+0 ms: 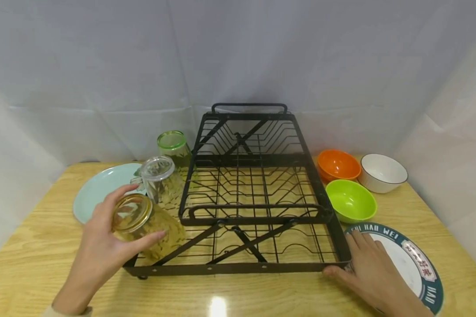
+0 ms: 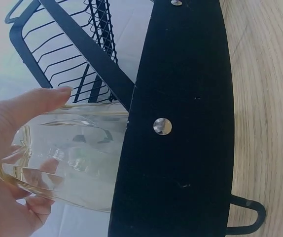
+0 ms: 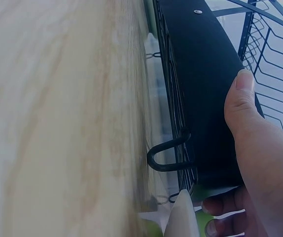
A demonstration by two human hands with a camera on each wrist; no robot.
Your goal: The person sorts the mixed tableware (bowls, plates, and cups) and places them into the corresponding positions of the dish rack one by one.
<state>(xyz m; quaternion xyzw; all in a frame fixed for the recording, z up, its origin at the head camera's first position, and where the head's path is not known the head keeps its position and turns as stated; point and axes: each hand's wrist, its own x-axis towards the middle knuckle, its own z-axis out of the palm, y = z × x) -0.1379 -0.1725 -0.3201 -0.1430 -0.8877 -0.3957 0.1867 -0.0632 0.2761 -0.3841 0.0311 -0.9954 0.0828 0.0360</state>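
My left hand point(image 1: 99, 246) grips an amber-tinted glass point(image 1: 164, 233) near its upper end, thumb on one side and fingers on the other. The glass stands in the front left corner of a black two-tier wire dish rack point(image 1: 238, 267), and its lower end is hidden behind the front rail in the left wrist view. At the front right corner my right hand point(image 1: 370, 268) holds the rack, with the thumb point(image 3: 242, 98) against the front rail and the fingers round the side. Behind the amber glass, along the rack's left side, stand a clear glass point(image 1: 162, 185) and a green-rimmed glass point(image 1: 176, 152).
A pale blue plate point(image 1: 97, 191) lies left of the rack. To the right are an orange bowl point(image 1: 337, 165), a white bowl point(image 1: 384, 174) and a lime green bowl point(image 1: 351, 202). A dark-rimmed white plate point(image 1: 406, 264) lies partly beneath my right hand. White cloth point(image 1: 238, 53) hangs behind the table.
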